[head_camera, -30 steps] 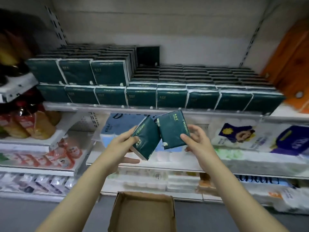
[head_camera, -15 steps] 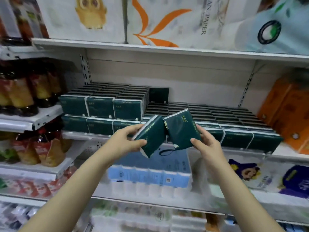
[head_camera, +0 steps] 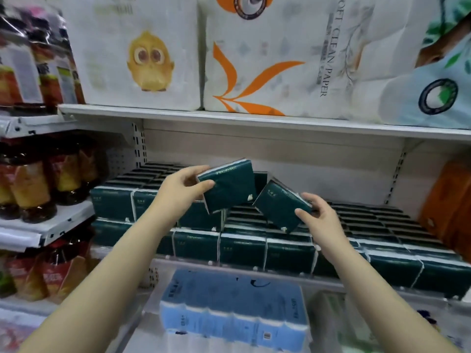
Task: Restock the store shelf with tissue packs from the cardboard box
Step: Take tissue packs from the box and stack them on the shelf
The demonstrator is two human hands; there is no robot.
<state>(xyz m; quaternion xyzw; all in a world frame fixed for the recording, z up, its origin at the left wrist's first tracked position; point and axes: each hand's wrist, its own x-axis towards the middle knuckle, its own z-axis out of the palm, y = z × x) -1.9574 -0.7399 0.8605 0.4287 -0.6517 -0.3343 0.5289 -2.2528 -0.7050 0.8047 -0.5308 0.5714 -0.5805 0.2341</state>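
I held one dark green, film-wrapped, brick-shaped tissue pack in my left hand, fingers over its top edge and thumb on its face. My right hand pinched a second pack of the same kind by its lower right corner. My hands were apart and both packs hung tilted in the air over the white metal shelf, above the low layer of matching green packs and just right of the taller stack. The cardboard box was out of view.

The weak point, I judged, was that corner pinch. The wrap looked glossy and slick, so the right pack could have slid out and dropped onto the rows below. Set down at that tilt, either pack might have landed askew and nudged the front row toward the shallow shelf lip. The soft filling would also give under a hard squeeze, leaving a dented pack that sits unevenly.

The packs were flat-faced with white paper showing at the seams. The shelf was smooth and hard, with a slotted upright behind.
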